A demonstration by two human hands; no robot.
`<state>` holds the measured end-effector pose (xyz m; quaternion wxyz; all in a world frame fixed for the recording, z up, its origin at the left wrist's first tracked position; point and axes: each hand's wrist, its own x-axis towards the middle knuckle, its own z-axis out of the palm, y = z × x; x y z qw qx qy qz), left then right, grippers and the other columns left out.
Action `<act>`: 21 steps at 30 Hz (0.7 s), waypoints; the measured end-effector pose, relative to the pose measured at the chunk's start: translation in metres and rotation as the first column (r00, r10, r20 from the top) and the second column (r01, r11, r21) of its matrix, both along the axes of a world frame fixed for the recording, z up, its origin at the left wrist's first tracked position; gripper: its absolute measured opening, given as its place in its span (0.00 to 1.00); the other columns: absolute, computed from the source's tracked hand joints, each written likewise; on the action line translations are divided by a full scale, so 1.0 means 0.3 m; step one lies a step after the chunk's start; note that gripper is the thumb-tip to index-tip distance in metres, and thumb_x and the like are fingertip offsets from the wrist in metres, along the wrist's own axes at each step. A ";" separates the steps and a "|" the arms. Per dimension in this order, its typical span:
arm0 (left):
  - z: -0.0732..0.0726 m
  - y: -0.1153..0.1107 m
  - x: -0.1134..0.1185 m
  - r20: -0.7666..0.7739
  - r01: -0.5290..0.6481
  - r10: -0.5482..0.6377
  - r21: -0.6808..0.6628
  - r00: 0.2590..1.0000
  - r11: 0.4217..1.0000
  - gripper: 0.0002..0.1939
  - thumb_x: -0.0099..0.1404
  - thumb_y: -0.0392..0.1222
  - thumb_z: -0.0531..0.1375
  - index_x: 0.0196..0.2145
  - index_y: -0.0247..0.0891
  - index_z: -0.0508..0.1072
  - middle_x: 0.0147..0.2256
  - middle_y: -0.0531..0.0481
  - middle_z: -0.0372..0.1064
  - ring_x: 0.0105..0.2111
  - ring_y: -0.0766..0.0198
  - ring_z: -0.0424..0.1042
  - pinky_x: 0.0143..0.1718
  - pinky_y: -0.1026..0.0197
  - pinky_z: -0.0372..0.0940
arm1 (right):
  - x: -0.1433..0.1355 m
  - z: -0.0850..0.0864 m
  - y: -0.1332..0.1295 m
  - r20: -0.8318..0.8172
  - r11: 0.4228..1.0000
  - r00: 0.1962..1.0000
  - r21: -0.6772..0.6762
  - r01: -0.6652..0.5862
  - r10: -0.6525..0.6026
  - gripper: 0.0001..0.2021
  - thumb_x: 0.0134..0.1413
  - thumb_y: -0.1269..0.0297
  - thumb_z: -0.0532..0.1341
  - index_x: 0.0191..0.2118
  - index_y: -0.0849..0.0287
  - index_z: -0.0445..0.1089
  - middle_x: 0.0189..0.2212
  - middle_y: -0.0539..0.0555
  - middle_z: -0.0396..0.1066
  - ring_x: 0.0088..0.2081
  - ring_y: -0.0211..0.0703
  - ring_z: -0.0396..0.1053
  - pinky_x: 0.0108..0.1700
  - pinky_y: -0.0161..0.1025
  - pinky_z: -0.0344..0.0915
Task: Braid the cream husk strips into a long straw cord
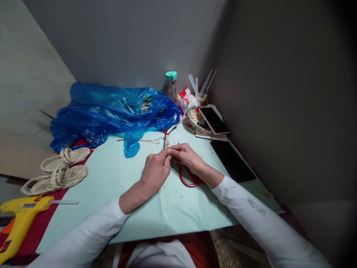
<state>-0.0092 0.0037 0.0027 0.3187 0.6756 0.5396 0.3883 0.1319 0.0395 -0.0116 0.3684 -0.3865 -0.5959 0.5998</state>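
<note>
Head view: left hand and right hand pinch the braid, maybe to hold it tight, near the middle of the desk; glue gun sits by the left edge.

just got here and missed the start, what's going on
A person pinches a pale braided strand with the fingertips of the left hand and right hand, over a pale green work surface. A red loop handle shows beside the right hand. To the left are coiled braids and a yellow glue gun, touched by neither hand; a blue plastic bag lies beyond.
</note>
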 end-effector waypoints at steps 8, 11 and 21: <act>0.029 0.105 -0.094 0.271 -0.026 0.076 -0.183 0.959 0.983 0.08 0.56 0.43 0.60 0.27 0.35 0.73 0.25 0.51 0.69 0.23 0.67 0.66 0.27 0.65 0.60 | -0.009 -0.002 0.006 -0.108 0.991 0.994 -0.135 -0.016 0.001 0.12 0.48 0.60 0.61 0.26 0.66 0.70 0.18 0.47 0.61 0.18 0.28 0.41 0.21 0.34 0.34; -0.001 0.124 -0.086 0.491 0.254 -0.051 -0.357 0.870 0.899 0.08 0.54 0.41 0.62 0.30 0.33 0.72 0.23 0.52 0.66 0.25 0.68 0.66 0.30 0.65 0.61 | -0.013 0.008 -0.005 -0.160 0.991 0.985 -0.112 -0.079 0.060 0.11 0.50 0.60 0.61 0.27 0.65 0.67 0.20 0.48 0.63 0.19 0.28 0.43 0.20 0.33 0.36; -0.034 0.127 -0.049 0.552 0.323 -0.009 -0.474 0.834 0.819 0.07 0.55 0.38 0.60 0.24 0.31 0.68 0.20 0.49 0.65 0.16 0.77 0.49 0.17 0.68 0.39 | 0.000 -0.005 -0.006 0.057 0.998 0.998 -0.062 -0.007 0.010 0.14 0.55 0.59 0.58 0.43 0.60 0.57 0.22 0.45 0.66 0.17 0.29 0.47 0.20 0.30 0.43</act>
